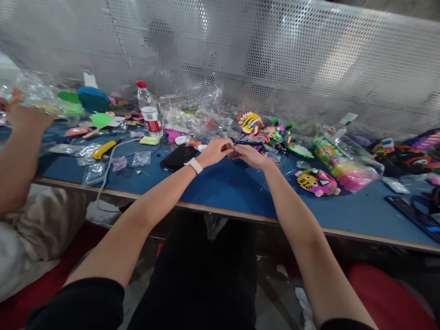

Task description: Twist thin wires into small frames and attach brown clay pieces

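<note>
Over the blue table (216,192), my left hand (213,152) and my right hand (250,156) meet fingertip to fingertip. Both are closed in a pinch; whatever lies between the fingers is too small to make out. Just behind the fingertips is a dark blue slender thing (245,142). A black phone-like slab (178,158) lies flat beside my left wrist, which wears a pale band (194,165). Thin threads or wires (264,183) show near my right forearm. Colourful foam craft pieces, one striped yellow (250,123) and one green and purple (279,132), sit beyond my right hand.
A red-capped bottle (150,112) stands at the back left. Nearby lie a yellow cutter (103,150), a white cable (112,160) and plastic bags. A pink-yellow foam animal (316,182) and a phone (414,217) lie right. Another person's hand (29,117) works at far left.
</note>
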A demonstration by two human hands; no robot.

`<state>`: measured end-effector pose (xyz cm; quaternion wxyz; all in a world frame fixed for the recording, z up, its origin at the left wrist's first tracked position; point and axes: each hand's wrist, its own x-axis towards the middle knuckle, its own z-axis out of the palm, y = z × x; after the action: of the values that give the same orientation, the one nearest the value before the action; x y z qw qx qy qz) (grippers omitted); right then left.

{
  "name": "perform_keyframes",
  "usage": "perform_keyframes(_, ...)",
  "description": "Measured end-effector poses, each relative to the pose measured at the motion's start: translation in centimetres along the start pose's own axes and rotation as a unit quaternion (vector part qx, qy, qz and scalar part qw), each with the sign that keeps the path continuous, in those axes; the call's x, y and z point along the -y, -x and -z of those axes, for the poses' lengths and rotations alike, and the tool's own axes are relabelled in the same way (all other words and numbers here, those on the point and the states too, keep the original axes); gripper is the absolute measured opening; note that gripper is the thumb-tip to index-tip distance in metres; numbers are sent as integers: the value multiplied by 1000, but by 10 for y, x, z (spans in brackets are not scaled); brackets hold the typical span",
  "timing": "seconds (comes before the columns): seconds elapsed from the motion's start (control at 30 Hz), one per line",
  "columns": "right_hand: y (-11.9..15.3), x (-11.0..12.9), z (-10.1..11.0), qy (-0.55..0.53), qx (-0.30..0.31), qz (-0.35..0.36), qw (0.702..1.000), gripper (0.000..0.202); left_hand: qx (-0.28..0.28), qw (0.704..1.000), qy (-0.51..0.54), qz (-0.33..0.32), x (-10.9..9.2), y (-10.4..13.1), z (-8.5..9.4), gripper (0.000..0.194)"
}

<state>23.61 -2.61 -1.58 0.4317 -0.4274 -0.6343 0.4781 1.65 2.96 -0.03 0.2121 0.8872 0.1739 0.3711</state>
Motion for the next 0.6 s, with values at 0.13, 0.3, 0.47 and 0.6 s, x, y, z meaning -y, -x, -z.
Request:
perform_keyframes(0.13,1,4,-1,-24,16,-10,1000,47,11,1000,-6,-5,-1,0,1,9)
perform_keyframes(0.3,3,8,0,-4,10,-13,1000,44,9,1000,5,-7,-3,0,3,9)
perform_keyframes(0.47,2,10,0,150,-73,84,982,37,-24,999,24,16,6,-2,3,4)
perform_keyframes(0.6,3,13,3,352,-138,203,903,29,-39,998,27,34,20,-4,4,5)
